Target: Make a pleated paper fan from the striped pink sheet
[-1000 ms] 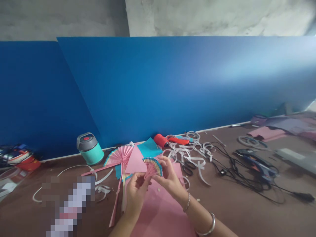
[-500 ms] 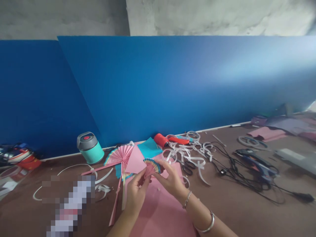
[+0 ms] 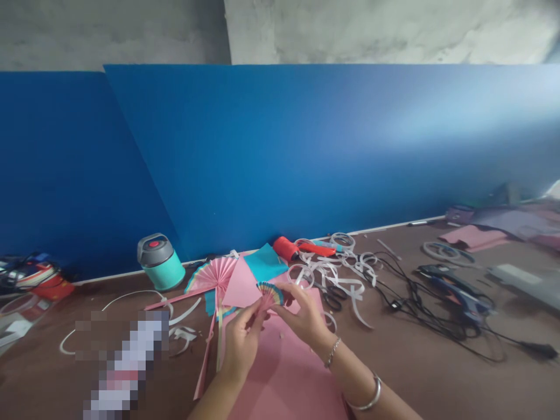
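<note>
A small pleated paper fan [image 3: 268,296], pink with a blue and yellow edge, is held up between my two hands. My left hand [image 3: 243,333] pinches its narrow pink base. With thumb and fingers, my right hand [image 3: 303,315] grips the fan's right edge. Pink paper [image 3: 284,373] lies on the table under my hands. Just beyond the fan are a turquoise sheet [image 3: 265,261] and another pink piece [image 3: 240,283]. A larger pink pleated fan [image 3: 216,274] rests to the left, beside folded pink strips [image 3: 203,364].
A turquoise jar with a grey lid [image 3: 164,268] stands back left. Red thread [image 3: 285,248], white strips [image 3: 336,277] and dark-handled scissors [image 3: 335,297] lie behind my right hand. Black cables [image 3: 420,309] and a glue gun [image 3: 464,297] spread to the right. A blue panel [image 3: 280,163] rises behind.
The small fan has tilted back and looks flatter. My right hand has shifted slightly down along its edge, while my left hand keeps its pinch on the base.
</note>
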The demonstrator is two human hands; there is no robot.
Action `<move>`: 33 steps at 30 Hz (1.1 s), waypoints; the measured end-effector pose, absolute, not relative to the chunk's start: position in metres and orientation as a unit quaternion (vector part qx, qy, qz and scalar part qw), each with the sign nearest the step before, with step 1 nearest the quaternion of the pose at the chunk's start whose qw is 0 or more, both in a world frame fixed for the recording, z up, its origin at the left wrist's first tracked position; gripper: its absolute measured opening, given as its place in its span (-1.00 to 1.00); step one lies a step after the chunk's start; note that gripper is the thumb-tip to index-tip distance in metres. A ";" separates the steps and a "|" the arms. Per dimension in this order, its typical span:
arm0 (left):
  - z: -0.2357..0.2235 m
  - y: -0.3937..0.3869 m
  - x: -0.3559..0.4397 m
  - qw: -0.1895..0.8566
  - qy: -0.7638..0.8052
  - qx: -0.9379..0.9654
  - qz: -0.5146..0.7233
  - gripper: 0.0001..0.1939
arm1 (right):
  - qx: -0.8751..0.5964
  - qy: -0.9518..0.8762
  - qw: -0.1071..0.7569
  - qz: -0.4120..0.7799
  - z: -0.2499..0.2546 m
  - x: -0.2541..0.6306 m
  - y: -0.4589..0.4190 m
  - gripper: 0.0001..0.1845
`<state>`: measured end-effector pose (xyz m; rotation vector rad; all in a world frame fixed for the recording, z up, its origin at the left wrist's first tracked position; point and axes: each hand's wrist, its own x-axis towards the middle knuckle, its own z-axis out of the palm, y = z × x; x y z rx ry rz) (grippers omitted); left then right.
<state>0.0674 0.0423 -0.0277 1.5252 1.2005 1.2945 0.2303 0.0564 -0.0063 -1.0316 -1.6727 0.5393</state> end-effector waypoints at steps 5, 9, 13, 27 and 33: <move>-0.024 0.041 0.067 0.402 0.454 0.610 0.511 -0.63 | -0.454 -0.595 0.560 0.356 -0.011 0.227 0.059 -0.41; -0.015 0.041 0.069 0.424 0.435 0.595 0.526 -0.65 | -0.350 -0.565 0.522 0.535 -0.008 0.229 0.062 -0.49; -0.009 0.039 0.072 0.460 0.425 0.573 0.529 -0.63 | -0.283 -0.536 0.447 0.658 -0.013 0.232 0.059 -0.50; -0.002 0.037 0.074 0.501 0.418 0.581 0.486 -0.69 | -0.254 -0.453 0.517 0.680 -0.004 0.227 0.056 -0.74; -0.002 0.035 0.075 0.524 0.414 0.562 0.487 -0.72 | -0.255 -0.455 0.544 0.657 -0.004 0.229 0.055 -0.86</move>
